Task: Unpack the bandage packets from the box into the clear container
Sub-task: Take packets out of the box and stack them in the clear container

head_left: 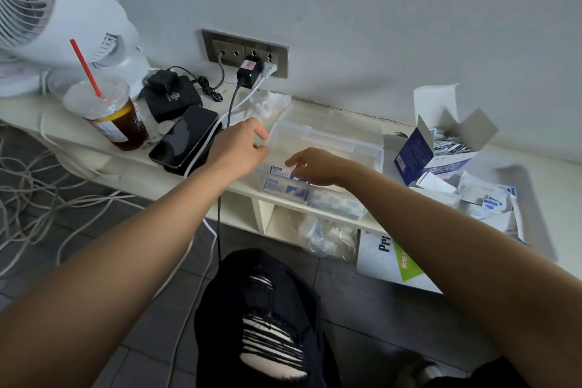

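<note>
Reaching forward with both bare arms nearly straight, the person works at the clear container (362, 148), which sits on a pale shelf (132, 164) at its front edge, about midway along. The left hand (239, 143) is at the container's left end, palm turned inward, thumb and fingers bent and a little apart around the left wall near its far corner; whether they press the plastic or only hover beside it I cannot tell. The right hand (315, 165) is over the container's open top near the front left corner, back of the hand up, wrist slightly bent down, fingers pointing left and curled toward the bandage packets (285, 189) lying inside. Its fingertips are just above or touching the uppermost packet; the grip is narrow, and I cannot tell if a packet is actually held. More packets line the container's front wall toward the right.

Well to the right on the shelf stands the box (415, 154), blue and white, flaps open, with small packets showing inside. Just in front of it a loose heap of packets (485, 198) lies near the shelf's right end.

Left of the container a phone (184, 137) lies face up, and farther left stands a lidded cup (107, 113) with a red straw.
</note>
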`<state>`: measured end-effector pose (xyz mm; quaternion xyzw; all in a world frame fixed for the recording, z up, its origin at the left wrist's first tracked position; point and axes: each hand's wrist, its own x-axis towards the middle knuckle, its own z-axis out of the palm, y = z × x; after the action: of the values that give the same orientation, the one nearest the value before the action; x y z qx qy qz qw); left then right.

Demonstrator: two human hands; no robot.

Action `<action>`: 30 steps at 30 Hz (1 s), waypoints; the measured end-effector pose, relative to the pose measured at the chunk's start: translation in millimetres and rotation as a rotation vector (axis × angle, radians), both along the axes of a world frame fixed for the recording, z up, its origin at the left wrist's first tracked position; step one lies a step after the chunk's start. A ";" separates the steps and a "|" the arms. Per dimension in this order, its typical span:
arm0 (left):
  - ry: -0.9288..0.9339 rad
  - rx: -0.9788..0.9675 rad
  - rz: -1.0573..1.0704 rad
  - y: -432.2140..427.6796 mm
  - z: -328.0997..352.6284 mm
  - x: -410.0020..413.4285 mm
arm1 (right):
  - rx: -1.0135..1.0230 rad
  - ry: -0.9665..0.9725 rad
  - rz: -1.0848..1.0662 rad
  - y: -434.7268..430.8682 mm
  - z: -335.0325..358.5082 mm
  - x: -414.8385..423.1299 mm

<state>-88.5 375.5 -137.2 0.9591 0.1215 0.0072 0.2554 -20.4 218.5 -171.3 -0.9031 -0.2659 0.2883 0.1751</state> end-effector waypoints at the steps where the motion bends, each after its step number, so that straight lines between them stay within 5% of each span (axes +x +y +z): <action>1: 0.008 0.006 0.002 -0.1 0.8 -0.4 | 0.024 0.001 0.009 -3.0 3.1 -1.5; 7: -0.133 0.038 0.013 -23.9 16.9 5.0 | 0.416 -0.040 -0.106 -48.6 35.5 -9.9; 12: -0.336 -0.033 -0.176 -93.7 31.3 15.5 | 0.637 -0.158 -0.305 -132.5 64.2 -19.2; 15: -0.350 -0.069 -0.354 -147.2 27.3 15.8 | 0.547 -0.190 -0.448 -200.1 58.2 -20.5; 21: -0.129 -0.127 -0.636 -226.3 0.4 21.2 | -0.024 -0.123 -0.450 -309.0 17.0 -32.2; 30: 0.109 0.016 -0.728 -288.5 -45.2 28.5 | -0.137 -0.314 -0.382 -336.2 -18.1 -34.7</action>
<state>-60.0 87.0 -182.3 0.9405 -0.2144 -0.1341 0.2269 -55.1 -117.7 -189.4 -0.9803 -0.0943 0.1235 0.1216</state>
